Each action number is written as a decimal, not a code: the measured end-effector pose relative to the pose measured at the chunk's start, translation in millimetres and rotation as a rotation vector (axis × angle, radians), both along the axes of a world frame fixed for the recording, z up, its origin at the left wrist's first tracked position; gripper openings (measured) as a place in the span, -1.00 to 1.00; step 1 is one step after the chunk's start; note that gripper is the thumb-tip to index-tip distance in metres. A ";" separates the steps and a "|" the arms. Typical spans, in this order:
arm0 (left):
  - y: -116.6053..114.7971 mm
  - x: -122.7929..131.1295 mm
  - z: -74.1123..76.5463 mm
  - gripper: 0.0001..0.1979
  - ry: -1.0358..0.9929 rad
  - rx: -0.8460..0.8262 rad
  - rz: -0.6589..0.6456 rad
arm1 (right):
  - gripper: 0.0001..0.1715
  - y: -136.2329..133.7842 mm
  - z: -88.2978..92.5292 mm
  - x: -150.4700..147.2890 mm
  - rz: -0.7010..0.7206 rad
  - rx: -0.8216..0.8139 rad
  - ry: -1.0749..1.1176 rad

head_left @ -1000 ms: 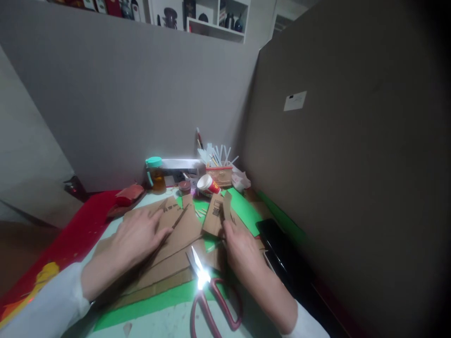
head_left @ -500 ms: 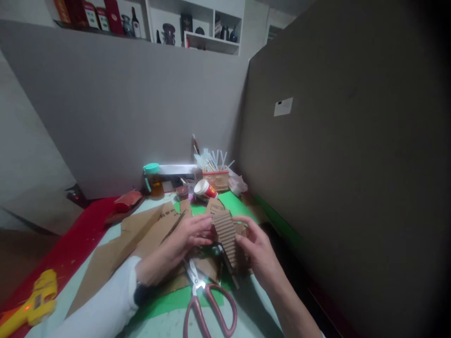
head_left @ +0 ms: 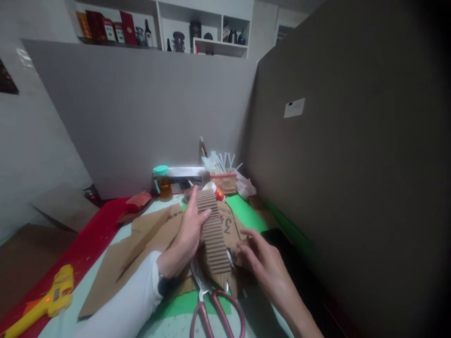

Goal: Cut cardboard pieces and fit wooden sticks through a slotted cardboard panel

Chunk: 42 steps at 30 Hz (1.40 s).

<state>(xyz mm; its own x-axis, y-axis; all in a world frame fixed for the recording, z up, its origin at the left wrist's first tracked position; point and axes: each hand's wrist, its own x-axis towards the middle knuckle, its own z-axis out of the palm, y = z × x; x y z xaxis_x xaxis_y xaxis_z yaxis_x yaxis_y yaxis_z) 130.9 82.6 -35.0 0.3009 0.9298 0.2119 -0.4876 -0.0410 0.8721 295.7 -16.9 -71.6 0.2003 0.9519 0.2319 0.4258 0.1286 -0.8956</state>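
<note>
My left hand (head_left: 190,227) grips a strip of corrugated cardboard (head_left: 214,234), its thumb lying across the ridged face. The strip slants down towards me above the table. To its right, my right hand (head_left: 259,256) has its fingers half bent and apart, with nothing seen in them; the fingertips are close to a brown cardboard piece (head_left: 228,225) with printed markings, and I cannot tell whether they touch it. Below the strip lie scissors with dark red handles (head_left: 219,307), blades pointing away and partly hidden by my left hand and the cardboard.
Large cardboard sheets (head_left: 116,260) spread over the left of the table. A yellow glue gun (head_left: 58,293) rests at the left on red cloth. Behind are a jar with a teal lid (head_left: 162,185), a paper cup (head_left: 218,191) and a basket of sticks (head_left: 225,183). Grey panels rise behind and at right.
The corrugated strip has turned so its ridged face shows longer, and my left hand now grips it. My right hand has let go and moved slightly away. The view has shifted a little left.
</note>
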 end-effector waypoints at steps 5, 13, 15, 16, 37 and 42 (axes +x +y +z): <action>-27.8 -11.4 2.1 -0.03 0.065 0.008 -0.205 | -0.40 0.6 5.0 -3.6 -0.142 0.083 0.037; -68.4 -20.2 -26.0 -0.05 0.276 0.064 -0.287 | -0.51 -7.8 4.1 -22.5 0.061 -0.076 0.430; -71.0 -30.5 -19.2 -0.05 0.353 0.095 -0.279 | -0.53 -8.4 1.0 -28.5 0.076 -0.097 0.505; -71.6 -37.0 -13.0 -0.05 0.429 0.120 -0.284 | -0.52 -8.0 -0.9 -31.2 0.082 -0.107 0.528; 47.1 -139.7 -31.6 -0.69 1.571 0.265 0.161 | -0.51 14.2 -18.3 -23.7 -0.010 -0.084 0.272; 19.6 -123.4 -20.2 -0.75 1.347 0.299 0.238 | -0.38 9.3 -16.1 -12.4 -0.176 0.000 0.059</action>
